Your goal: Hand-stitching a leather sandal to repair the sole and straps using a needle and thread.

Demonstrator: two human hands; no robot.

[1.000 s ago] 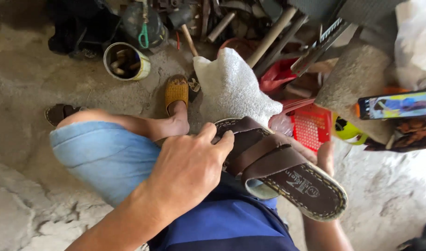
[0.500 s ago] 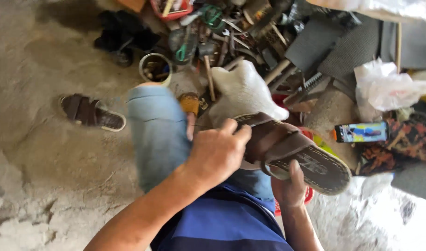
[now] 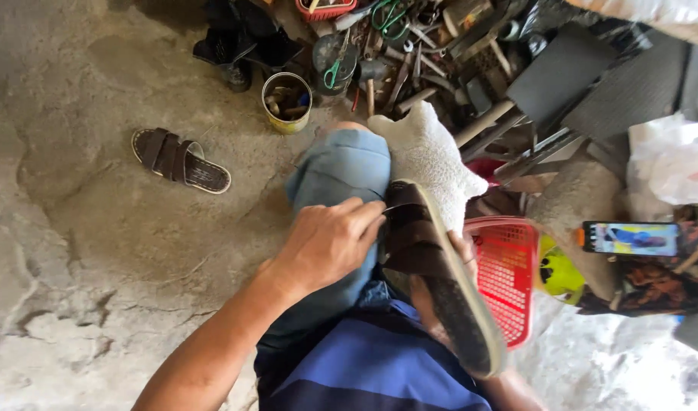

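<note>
A brown strapped sandal (image 3: 421,247) rests on edge over my lap, its worn sole turned to the right. My left hand (image 3: 326,243) is closed on the sandal's straps, fingertips pressed at the strap's edge. Only a few fingers of my right hand (image 3: 462,250) show; it holds the sandal from behind and beneath, and the rest is hidden. A white fluffy cloth (image 3: 429,152) lies over my knee just beyond the sandal. My knee in light-blue shorts (image 3: 341,171) is raised beside it.
The matching sandal (image 3: 180,160) lies on the concrete floor to the left. A tin can (image 3: 286,101) with bits inside stands ahead. Piled tools and green-handled scissors (image 3: 334,72) fill the top. A red plastic basket (image 3: 509,274) and a phone (image 3: 631,237) are to the right.
The sandal has turned from lying flat to standing on edge, sole to the right. My left hand stayed on the straps. The view swung left, showing more floor.
</note>
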